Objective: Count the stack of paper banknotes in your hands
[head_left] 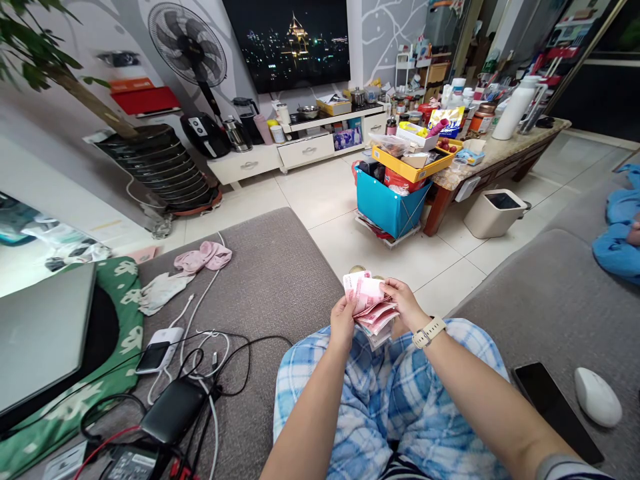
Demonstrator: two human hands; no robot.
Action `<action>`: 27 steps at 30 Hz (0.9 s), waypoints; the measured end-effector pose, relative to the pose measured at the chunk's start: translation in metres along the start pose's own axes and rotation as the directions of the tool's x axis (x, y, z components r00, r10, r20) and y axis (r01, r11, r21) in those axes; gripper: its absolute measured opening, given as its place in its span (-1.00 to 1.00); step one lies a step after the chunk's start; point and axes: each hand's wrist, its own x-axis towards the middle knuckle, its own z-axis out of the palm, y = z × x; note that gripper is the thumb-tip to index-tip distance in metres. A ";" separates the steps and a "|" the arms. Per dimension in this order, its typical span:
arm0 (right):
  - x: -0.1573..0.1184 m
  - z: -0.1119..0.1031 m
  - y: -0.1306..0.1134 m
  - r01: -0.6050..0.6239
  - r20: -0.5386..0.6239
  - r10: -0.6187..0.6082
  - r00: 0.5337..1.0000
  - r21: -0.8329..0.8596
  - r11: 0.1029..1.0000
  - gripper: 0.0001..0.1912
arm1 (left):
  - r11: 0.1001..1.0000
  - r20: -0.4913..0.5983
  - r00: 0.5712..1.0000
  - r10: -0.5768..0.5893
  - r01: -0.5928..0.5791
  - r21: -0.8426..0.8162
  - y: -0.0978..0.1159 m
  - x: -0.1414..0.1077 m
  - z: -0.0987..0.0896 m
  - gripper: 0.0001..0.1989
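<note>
Over my lap, several pink and red banknotes (373,305) are held between both hands, some of them fanned and folded. My left hand (343,321) pinches the left edge of the notes, its thumb near the top note. Against the upper right edge, my right hand (404,303) closes its fingers on the same bundle. A cream watch (429,332) is on the right wrist. Paler, greyish notes or paper show at the bottom of the bundle. Beneath lie blue and white plaid trousers (320,393).
A black phone (555,407) and a white mouse (597,397) lie on the sofa at right. Cables, a black power bank (174,410) and a laptop (43,327) lie at left. Ahead are a blue bin (387,207), a beige trash can (493,217) and a crowded table (460,175).
</note>
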 end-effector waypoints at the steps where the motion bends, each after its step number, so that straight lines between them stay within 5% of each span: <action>1: 0.000 0.000 0.000 -0.002 0.000 0.002 1.000 0.003 1.000 -0.68 | 1.000 0.004 1.000 0.005 -0.005 -0.006 0.002 -0.001 0.001 -0.64; 27: 0.003 -0.001 0.006 0.010 -0.068 -0.013 0.998 -0.046 0.999 -0.64 | 0.996 -0.045 0.997 0.059 -0.056 0.076 0.018 -0.009 0.011 -0.61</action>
